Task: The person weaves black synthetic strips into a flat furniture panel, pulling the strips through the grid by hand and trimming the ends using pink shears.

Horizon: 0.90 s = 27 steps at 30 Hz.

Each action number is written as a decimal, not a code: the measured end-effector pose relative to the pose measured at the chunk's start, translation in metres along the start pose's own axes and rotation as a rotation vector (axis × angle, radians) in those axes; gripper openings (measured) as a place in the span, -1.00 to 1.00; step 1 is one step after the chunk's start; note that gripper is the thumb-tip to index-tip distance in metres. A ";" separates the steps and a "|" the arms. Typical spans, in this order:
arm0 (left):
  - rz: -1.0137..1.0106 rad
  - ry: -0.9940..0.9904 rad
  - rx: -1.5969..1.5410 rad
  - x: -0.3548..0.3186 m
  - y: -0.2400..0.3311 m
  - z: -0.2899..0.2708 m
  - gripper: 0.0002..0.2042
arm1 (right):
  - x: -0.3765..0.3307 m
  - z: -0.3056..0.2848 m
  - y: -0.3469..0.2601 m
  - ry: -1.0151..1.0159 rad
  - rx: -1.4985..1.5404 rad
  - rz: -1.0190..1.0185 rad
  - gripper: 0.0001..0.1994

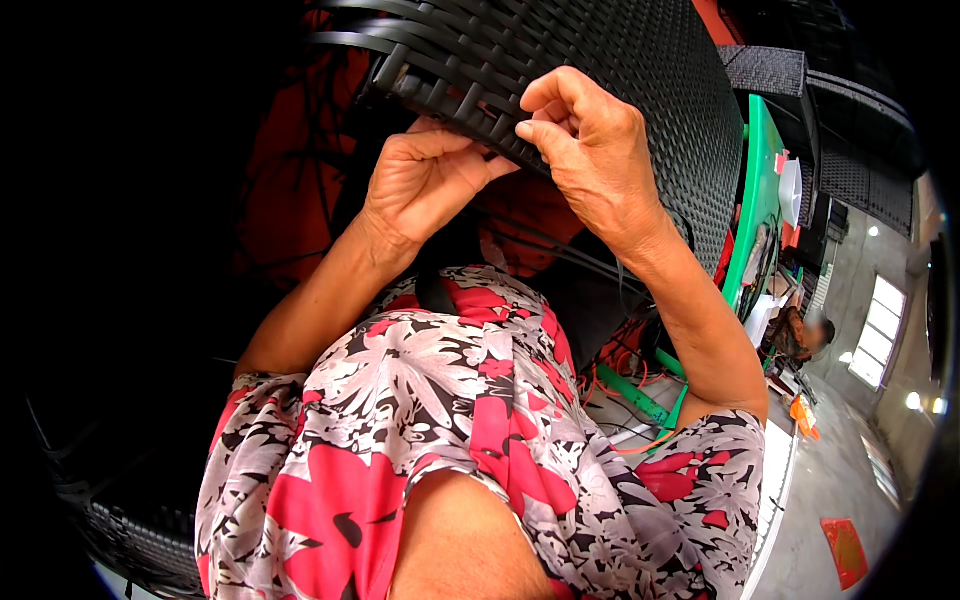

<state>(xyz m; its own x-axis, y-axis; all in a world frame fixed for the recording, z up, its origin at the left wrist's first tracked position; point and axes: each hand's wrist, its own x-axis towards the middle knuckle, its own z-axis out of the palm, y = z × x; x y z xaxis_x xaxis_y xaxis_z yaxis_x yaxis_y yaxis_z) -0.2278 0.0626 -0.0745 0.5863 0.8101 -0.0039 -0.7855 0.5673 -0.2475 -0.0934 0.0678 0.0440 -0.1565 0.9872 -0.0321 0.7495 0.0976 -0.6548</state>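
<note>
A dark woven wicker panel [620, 70], made of flat black plastic strips, fills the upper middle. Its near edge has a coarser, open weave. Below that edge is my left hand [425, 185], closed, palm turned up, with fingertips partly hidden beneath the weave. My right hand [600, 150] is in front of the panel, thumb and forefinger curled toward each other beside the edge and the other fingers bent in. Anything between either hand's fingers is too small or hidden to make out. Loose black strips [350, 38] stick out from the panel's upper left corner.
To the right stands a green board or tabletop [757, 200] with a white bowl [791, 192]. Beyond it, another person [797, 335] is at work. Cords and a green tube [635, 398] lie beside my right arm. A red-orange mat [845, 553] is on the grey floor.
</note>
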 end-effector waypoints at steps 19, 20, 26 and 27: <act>-0.037 -0.062 0.191 0.003 0.007 -0.002 -0.64 | 0.009 -0.005 -0.001 -0.046 -0.240 -0.490 -0.81; -0.039 -0.032 0.201 0.002 0.005 0.002 -0.65 | 0.009 -0.005 0.001 -0.045 -0.240 -0.522 -0.81; -0.014 -0.150 0.107 -0.001 0.009 0.010 -0.66 | 0.019 0.001 -0.017 0.016 -0.009 -0.490 -0.92; 0.046 -0.153 0.173 -0.004 0.013 0.011 -0.66 | 0.019 -0.001 -0.035 -0.013 0.225 -0.336 -0.93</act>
<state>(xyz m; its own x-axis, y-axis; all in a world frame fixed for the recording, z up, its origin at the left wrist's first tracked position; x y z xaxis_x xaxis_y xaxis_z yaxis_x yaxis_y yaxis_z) -0.2425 0.0680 -0.0666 0.5226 0.8412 0.1387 -0.8407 0.5355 -0.0802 -0.1225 0.0831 0.0672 -0.3780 0.9031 0.2038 0.4960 0.3834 -0.7791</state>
